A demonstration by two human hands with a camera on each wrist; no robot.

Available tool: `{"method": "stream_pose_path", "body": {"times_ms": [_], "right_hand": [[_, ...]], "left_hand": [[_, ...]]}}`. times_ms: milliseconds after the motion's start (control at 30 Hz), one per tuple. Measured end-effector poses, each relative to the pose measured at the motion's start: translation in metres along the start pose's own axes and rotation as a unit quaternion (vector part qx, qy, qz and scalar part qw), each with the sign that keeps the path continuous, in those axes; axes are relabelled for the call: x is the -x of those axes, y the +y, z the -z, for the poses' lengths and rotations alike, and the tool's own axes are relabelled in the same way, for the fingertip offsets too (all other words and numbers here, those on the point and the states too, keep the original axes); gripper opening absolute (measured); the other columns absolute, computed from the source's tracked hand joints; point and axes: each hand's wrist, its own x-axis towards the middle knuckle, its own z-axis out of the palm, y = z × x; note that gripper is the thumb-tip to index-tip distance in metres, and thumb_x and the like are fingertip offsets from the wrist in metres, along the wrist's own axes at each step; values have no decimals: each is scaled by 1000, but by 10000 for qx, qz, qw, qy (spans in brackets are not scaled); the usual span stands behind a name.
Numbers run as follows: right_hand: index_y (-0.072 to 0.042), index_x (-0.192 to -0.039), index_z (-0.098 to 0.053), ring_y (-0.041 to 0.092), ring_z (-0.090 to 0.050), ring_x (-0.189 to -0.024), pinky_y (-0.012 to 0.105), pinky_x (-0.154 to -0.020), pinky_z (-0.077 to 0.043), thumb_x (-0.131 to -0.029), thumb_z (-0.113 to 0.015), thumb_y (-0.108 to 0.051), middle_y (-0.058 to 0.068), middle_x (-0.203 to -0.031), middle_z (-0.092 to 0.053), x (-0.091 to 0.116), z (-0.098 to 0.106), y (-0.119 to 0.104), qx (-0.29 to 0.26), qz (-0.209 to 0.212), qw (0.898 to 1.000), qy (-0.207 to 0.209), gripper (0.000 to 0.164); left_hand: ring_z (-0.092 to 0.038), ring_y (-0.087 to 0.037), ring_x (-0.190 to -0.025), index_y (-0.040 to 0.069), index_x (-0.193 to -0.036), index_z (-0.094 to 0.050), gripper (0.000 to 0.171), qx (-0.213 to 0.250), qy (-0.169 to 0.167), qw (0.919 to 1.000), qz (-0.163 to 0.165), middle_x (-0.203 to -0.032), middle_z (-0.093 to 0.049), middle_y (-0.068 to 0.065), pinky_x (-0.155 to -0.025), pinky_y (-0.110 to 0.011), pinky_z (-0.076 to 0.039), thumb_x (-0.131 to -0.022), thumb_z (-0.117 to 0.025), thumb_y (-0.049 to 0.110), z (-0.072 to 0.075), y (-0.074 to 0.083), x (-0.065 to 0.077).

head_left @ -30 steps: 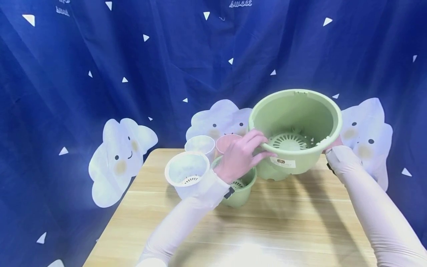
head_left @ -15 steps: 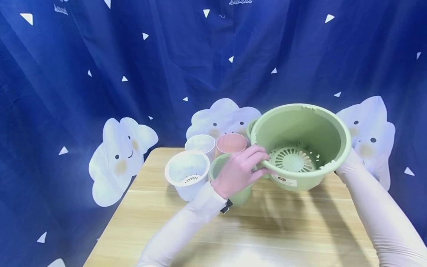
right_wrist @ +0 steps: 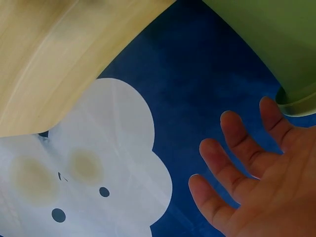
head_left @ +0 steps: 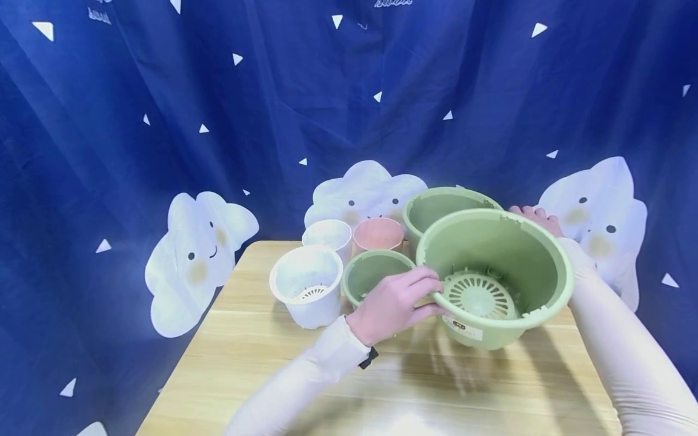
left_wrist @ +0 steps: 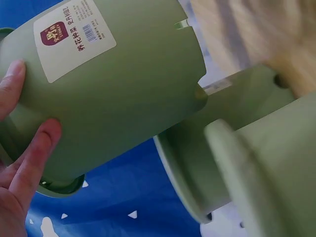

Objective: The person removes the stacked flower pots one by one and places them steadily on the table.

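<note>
A large green plastic flowerpot (head_left: 491, 254) with a slotted bottom is tilted with its mouth facing me, off the table. My left hand (head_left: 395, 303) pinches its near-left rim, and in the left wrist view the fingers (left_wrist: 37, 158) lie against its labelled wall. Beyond the far-right side, my right hand (head_left: 537, 219) is partly hidden by the pot. The right wrist view shows that hand's fingers (right_wrist: 244, 140) spread and loosely bent, holding nothing, close to the green rim (right_wrist: 298, 106). Another large green flowerpot (head_left: 444, 203) stands directly behind the tilted one.
To the left, several smaller pots stand close together: a white pot (head_left: 305, 284), a white one behind it (head_left: 327, 233), a pink pot (head_left: 378, 235) and a small green pot (head_left: 376, 272). A blue curtain hangs behind the wooden table (head_left: 245, 327).
The tilted flowerpot has come down and toward me, away from the green pot behind it, which now shows. My left hand moved down with it; my right hand's fingers have come into view behind it.
</note>
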Motion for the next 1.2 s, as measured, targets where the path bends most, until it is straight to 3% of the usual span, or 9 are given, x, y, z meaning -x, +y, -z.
{"method": "stream_pose_path", "body": {"times_ms": [33,67,100,167,233,433,700,933,1200], "right_hand": [[1,-117,-53,46,-54,-102,60,-79,-45,-109,-29,-29,26,-110,-59,-9,-3,5,161,-375,9991,-96,39],[1,-120,-49,52,-49,-105,66,-79,-41,-108,-27,-39,31,-116,-55,-17,-4,8,-577,-1050,9923,-317,47],[2,-125,-49,56,-45,-113,70,-83,-39,-108,-25,-47,34,-124,-52,-23,-4,11,-738,-1317,9861,-691,56],[3,-129,-47,60,-40,-120,74,-88,-37,-106,-21,-55,36,-133,-48,-32,-2,16,-886,-1611,9761,-1155,67],[4,-129,-47,61,-38,-123,75,-88,-36,-105,-19,-58,36,-136,-45,-36,-1,18,-978,-1744,9707,-1332,71],[4,-131,-46,62,-37,-125,75,-91,-35,-104,-20,-56,36,-140,-43,-37,1,14,-944,-1814,9698,-1333,71],[6,-137,-42,63,-35,-127,77,-94,-34,-104,-18,-55,37,-143,-41,-34,7,6,-970,-1806,9699,-1314,73],[5,-137,-41,62,-35,-128,77,-94,-33,-104,-17,-57,37,-144,-40,-36,2,10,-1002,-1809,9690,-1349,75],[6,-137,-41,62,-35,-128,77,-96,-33,-103,-17,-57,38,-143,-40,-35,-3,13,-1006,-1877,9691,-1248,76]], "left_hand": [[-68,-3,-91,11,-102,-70,29,26,-59,10000,10,-105,-70,2,-91,-6,-52,-87,-83,32,-3,1,3],[-68,-2,-90,11,-102,-71,29,34,-112,9999,15,-105,-70,3,-90,-6,-52,-87,-82,33,-5,2,6],[-68,-2,-90,11,-102,-71,29,66,-158,9999,20,-105,-70,3,-90,-5,-52,-87,-82,33,-8,3,8],[-67,-1,-89,12,-102,-71,29,75,-232,9997,30,-105,-69,4,-90,-4,-51,-87,-82,35,-13,6,13],[-67,0,-88,12,-101,-72,30,92,-298,9995,29,-104,-69,4,-88,-3,-51,-88,-81,37,-18,9,18],[-67,2,-84,14,-100,-72,32,16,-501,9987,72,-102,-70,6,-81,-1,-50,-86,-80,42,-30,15,31],[-67,-1,-92,16,-103,-72,38,-89,-772,9968,207,-104,-70,7,-85,-9,-54,-83,-81,47,-45,18,46],[-68,-2,-86,12,-104,-72,37,246,-974,9936,524,-104,-70,4,-82,-10,-55,-84,-81,42,-57,19,53],[-68,-3,-84,10,-105,-71,36,361,-935,9920,770,-104,-68,4,-82,-9,-56,-87,-80,39,-68,22,55]]}}
